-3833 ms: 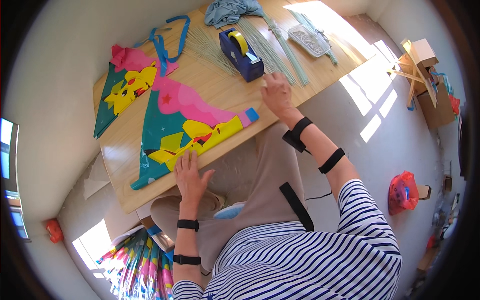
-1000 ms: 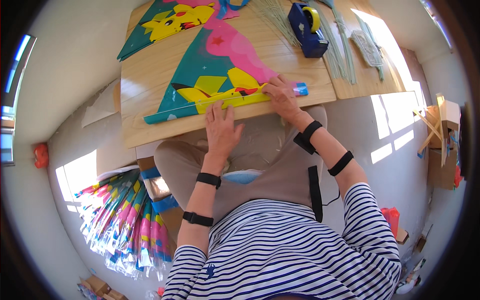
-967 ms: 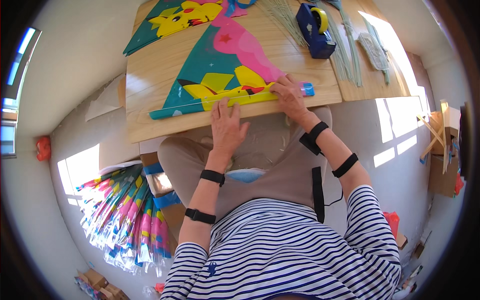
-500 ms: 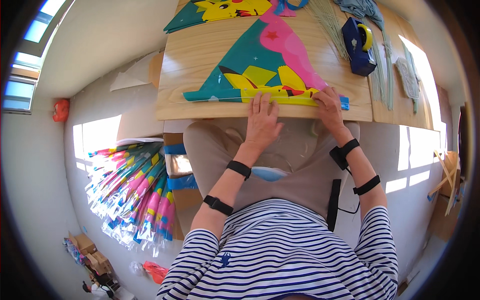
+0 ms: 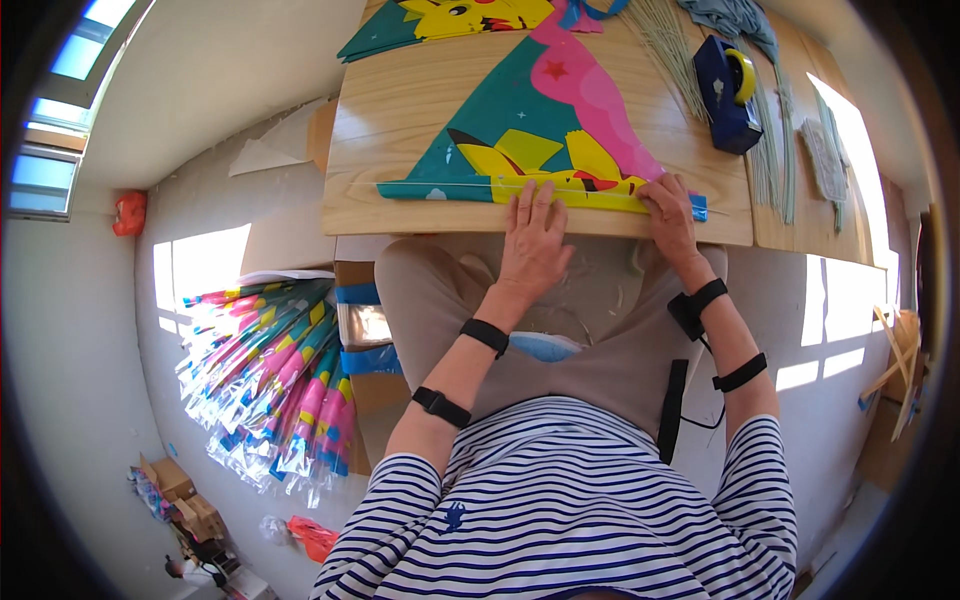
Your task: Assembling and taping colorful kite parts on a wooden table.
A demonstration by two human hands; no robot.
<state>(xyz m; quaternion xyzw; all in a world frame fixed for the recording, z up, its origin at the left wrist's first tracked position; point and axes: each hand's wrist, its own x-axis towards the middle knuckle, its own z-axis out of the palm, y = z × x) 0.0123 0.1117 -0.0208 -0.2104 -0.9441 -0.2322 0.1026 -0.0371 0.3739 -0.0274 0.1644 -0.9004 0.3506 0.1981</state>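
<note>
A triangular kite [image 5: 500, 120] of thin sheet, printed green, pink and yellow, lies on the wooden table with its point away from me. Its near edge is folded into a narrow roll [image 5: 440, 189], and a thin pale rod runs along it. My left hand [image 5: 535, 240] lies on the middle of this roll, fingers stretched out and pressing down. Near the roll's right end, the fingers of my right hand [image 5: 668, 212] are bent together, pinching the edge. A short blue end [image 5: 699, 208] sticks out beyond them.
Another folded kite [image 5: 430, 28] lies at the far edge. At right are a blue tape dispenser [image 5: 727, 100], bundles of thin rods [image 5: 665, 55], a clear plastic box [image 5: 824, 160] and a grey cloth [image 5: 735, 20]. Rolled kites in clear bags [image 5: 270, 370] pile up left of my legs.
The whole view has shifted slightly, so everything sits a little farther right. Both hands keep nearly the same places on the kite's rolled edge.
</note>
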